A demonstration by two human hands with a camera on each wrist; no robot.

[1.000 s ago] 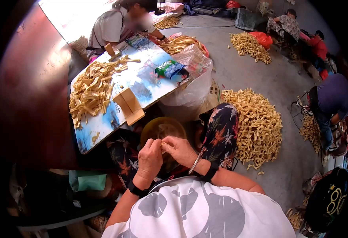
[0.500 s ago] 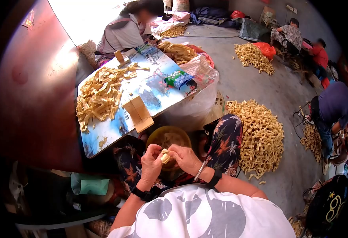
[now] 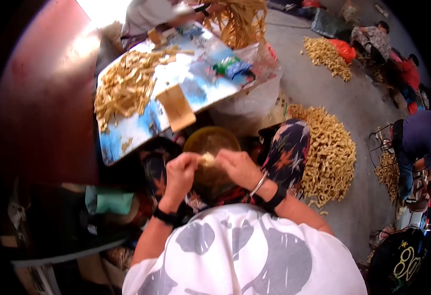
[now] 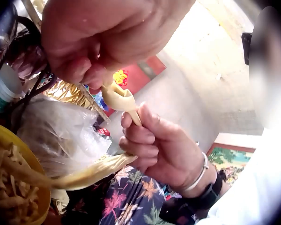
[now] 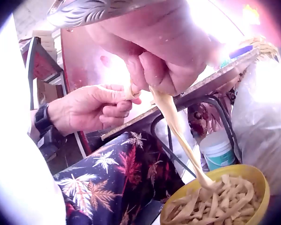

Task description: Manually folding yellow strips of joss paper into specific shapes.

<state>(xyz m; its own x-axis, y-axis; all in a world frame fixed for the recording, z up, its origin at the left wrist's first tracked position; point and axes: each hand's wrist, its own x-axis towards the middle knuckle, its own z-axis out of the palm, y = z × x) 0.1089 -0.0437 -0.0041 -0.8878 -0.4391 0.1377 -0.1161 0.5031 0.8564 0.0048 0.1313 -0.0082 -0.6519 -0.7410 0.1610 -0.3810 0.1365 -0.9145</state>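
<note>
A pale yellow strip, looped into a knot (image 4: 119,97), is stretched between both hands. My left hand (image 3: 180,173) pinches one end in curled fingers; the right hand (image 3: 237,168) pinches the other side. In the left wrist view a long tail (image 4: 96,173) of the strip hangs from the right hand (image 4: 161,147). The right wrist view shows that tail (image 5: 180,133) running down to the yellow bowl (image 5: 264,187), which holds many similar strips. Below the hands in the head view is the same bowl (image 3: 191,142).
Loose strips (image 3: 127,86) and a wooden stand (image 3: 176,107) lie on the painted table (image 3: 112,147). A large pile of knotted pieces (image 3: 329,157) is on the floor at right. Across the table a person (image 3: 146,17) handles long strips (image 3: 240,22); other people sit at far right.
The hands have moved slightly apart, with the knotted piece between them. Across the table, the person has lifted a bunch of long strips. The head view has shifted.
</note>
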